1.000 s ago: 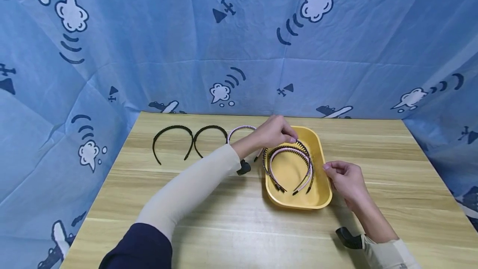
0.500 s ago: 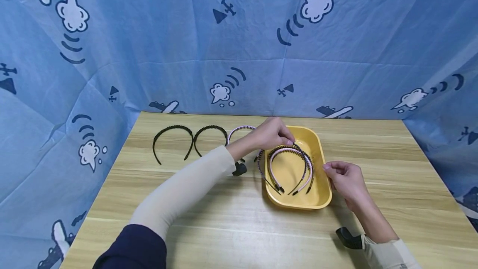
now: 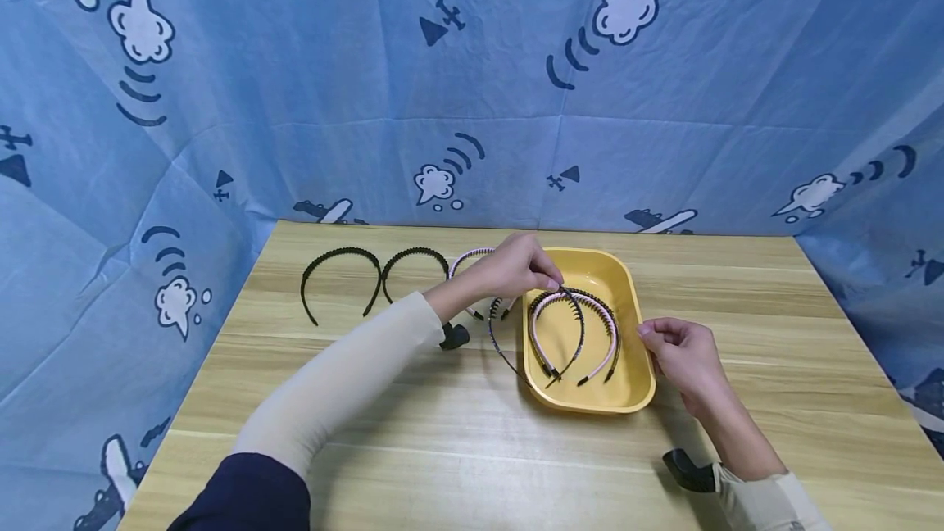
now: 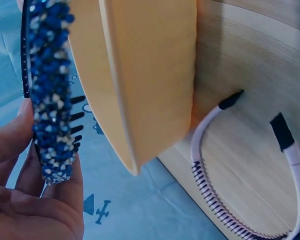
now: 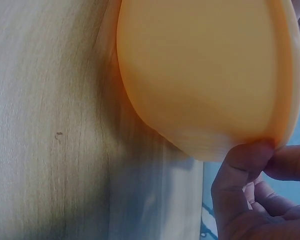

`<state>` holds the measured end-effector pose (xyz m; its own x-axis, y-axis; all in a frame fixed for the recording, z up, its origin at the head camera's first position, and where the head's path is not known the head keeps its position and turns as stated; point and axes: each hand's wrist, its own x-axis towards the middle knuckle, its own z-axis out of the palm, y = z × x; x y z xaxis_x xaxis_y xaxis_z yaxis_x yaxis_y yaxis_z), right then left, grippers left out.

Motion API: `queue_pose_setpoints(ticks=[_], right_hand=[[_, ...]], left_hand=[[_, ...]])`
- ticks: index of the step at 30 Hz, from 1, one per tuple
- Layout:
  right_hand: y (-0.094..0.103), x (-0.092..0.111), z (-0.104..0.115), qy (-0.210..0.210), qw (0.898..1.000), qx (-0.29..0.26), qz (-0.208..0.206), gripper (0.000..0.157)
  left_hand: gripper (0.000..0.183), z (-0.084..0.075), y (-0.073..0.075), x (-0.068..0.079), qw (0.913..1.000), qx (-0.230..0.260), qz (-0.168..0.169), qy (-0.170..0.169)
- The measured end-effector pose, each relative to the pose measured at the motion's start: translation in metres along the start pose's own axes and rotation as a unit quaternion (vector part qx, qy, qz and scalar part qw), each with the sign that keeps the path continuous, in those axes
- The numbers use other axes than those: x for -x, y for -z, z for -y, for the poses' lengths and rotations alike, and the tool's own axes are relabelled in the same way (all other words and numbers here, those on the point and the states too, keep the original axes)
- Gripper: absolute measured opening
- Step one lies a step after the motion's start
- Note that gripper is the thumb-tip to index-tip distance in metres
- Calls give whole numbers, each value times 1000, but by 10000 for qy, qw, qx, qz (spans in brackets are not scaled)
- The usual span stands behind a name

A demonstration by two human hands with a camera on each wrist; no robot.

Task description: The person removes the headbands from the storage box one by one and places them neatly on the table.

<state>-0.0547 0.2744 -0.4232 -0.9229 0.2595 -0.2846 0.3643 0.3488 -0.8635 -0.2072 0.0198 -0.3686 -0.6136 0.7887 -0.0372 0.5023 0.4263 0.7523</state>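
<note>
Blue cloth (image 3: pixel 472 72) with printed clouds and aeroplanes forms the backdrop, hanging behind and to both sides. Wood-grain counter (image 3: pixel 450 474) runs across below it. Two arms reach in from the near side; left sleeve (image 3: pixel 347 383) cream, dark navy higher up, right sleeve (image 3: pixel 767 502) cream.

Yellow tray (image 3: pixel 631 371), rounded corners, sits right of centre on the counter. Right hand (image 3: pixel 686 351) at its right side, grip pinching the rim between thumb and finger. Left hand (image 3: pixel 512 265) at the opposite side, near the tray's far left corner; grip pinching a beaded headband (image 4: pixel 51 100) at the top of its curve. That headband hangs across the left rim, one leg over the inside, the other outside to the left.

Inside the tray: a pink headband (image 3: pixel 534 333) and at least one black headband (image 3: pixel 618 344), overlapping; exact count unclear. On the counter, left of the tray, a row: first black headband (image 3: pixel 342 251), second black headband (image 3: pixel 416 251) touching or nearly so, then a pale pink headband (image 4: pixel 296 167) with black tips, partly hidden by the left hand in the head view.

Smallest details: blue and clear beads packed along the held band, dark comb teeth beneath.
</note>
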Motion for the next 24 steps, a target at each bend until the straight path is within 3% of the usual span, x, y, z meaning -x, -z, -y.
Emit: queue_pose_setpoints(ticks=[17,24], right_hand=[[0,1,1,-24,9999,133,-59,38],[0,0,2,-79,9998,174,-12,38]], left_hand=[[13,17,9,28,9995,-29,-92,296],[13,23,12,38,9996,37,-166,218]])
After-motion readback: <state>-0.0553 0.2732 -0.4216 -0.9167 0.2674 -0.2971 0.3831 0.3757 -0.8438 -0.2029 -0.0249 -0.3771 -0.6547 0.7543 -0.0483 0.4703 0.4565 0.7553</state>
